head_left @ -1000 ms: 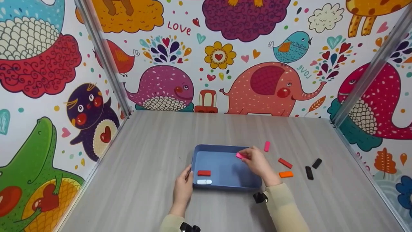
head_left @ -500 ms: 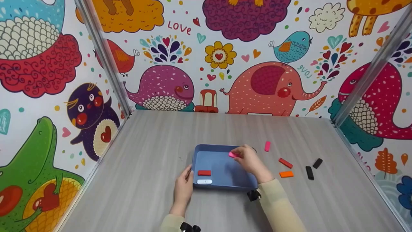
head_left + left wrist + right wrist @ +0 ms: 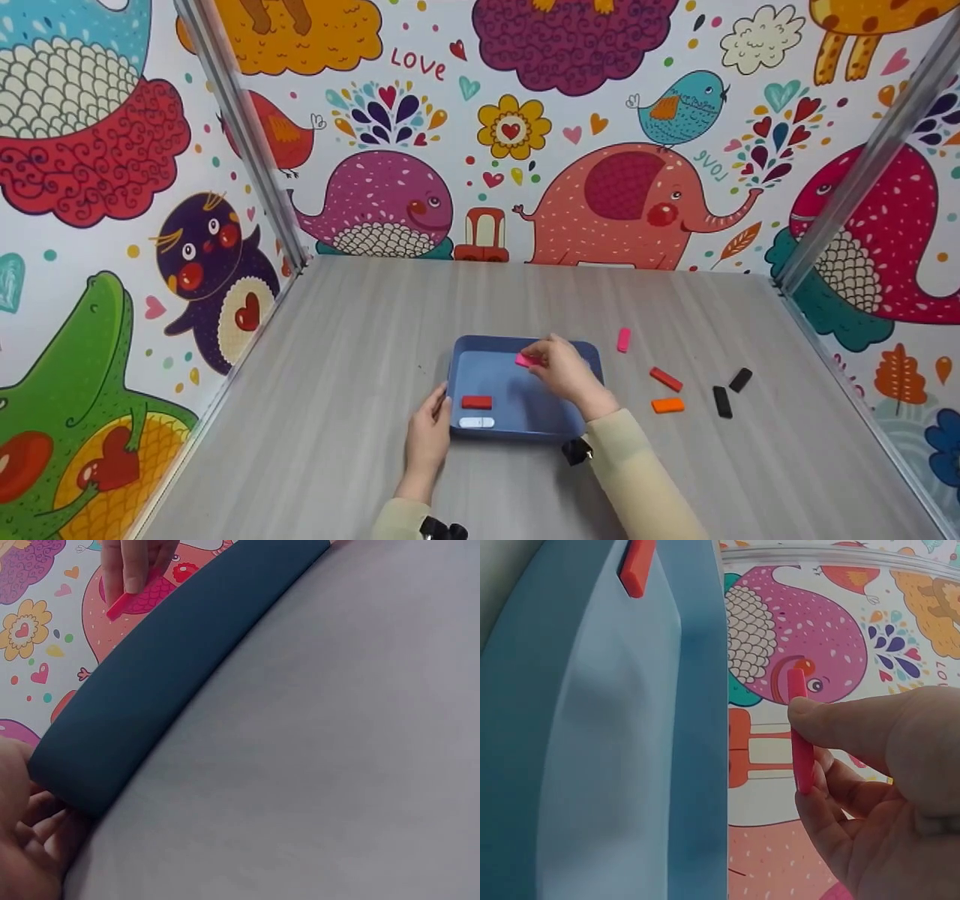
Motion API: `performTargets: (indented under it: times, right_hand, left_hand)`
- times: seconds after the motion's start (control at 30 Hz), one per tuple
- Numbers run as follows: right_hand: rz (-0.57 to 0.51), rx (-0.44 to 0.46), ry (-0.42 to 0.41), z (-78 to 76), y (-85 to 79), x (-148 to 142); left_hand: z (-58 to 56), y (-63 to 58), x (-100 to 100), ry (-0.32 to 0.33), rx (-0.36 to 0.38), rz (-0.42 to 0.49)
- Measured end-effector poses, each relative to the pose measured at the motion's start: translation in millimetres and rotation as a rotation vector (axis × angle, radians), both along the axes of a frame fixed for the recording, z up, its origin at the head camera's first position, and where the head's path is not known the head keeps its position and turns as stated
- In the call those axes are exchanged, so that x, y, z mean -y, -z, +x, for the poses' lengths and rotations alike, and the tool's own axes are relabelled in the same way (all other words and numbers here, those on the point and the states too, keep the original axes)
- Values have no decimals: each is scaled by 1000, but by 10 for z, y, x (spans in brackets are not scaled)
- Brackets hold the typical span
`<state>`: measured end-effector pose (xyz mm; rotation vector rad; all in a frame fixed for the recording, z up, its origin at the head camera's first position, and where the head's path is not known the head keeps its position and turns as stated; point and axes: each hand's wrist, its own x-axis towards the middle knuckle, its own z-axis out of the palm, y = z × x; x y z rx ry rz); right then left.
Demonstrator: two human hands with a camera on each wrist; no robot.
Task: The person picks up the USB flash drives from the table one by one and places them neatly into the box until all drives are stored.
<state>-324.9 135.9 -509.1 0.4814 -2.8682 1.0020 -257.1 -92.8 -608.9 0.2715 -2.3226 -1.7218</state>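
Standing behind the person, I am observing both hands working at a shallow blue tray [image 3: 525, 412] that is resting on a grey wood-grain table [image 3: 360, 360].

The right hand [image 3: 564, 367] is pinching a bright pink block [image 3: 802, 765]; the right wrist view is showing the thumb pressing one face and fingertips bearing on the opposite side. This block is hanging over the far part of the tray, clear of its floor.

The left hand [image 3: 427, 435] is gripping the tray's left wall, thumb lying at the rim and fingers curling in at the lower edge; I cannot tell how each finger is pressing.

Inside the tray, a red block [image 3: 477, 403] and a white block [image 3: 476, 423] are lying near the left wall, roughly parallel, the white one just beside the red and nearer the person.

To the right of the tray, five blocks are lying on the table: a second pink block [image 3: 624, 340] farthest away, a slanting second red block [image 3: 666, 379], an orange block [image 3: 667, 405] just beside it, and two black blocks [image 3: 722, 402] near each other, farther right.

Pale yellow sleeves [image 3: 637, 465] are covering both forearms. A cartoon-printed wall [image 3: 600, 120] is standing behind the table.
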Motion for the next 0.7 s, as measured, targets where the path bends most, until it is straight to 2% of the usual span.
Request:
performTargets:
  times: [0.17,0.57,0.7]
  right_hand:
    - [-7,-4,-36,-35,27,78]
    - [-4,44,-104,-88,41,293]
    - [10,32,-125,-113,65,368]
  left_hand:
    - [-1,-15,-5,-4,-24,-9]
    - [-1,-20,-6,-10,9,-9]
    - [1,-23,-7,-14,12,-11]
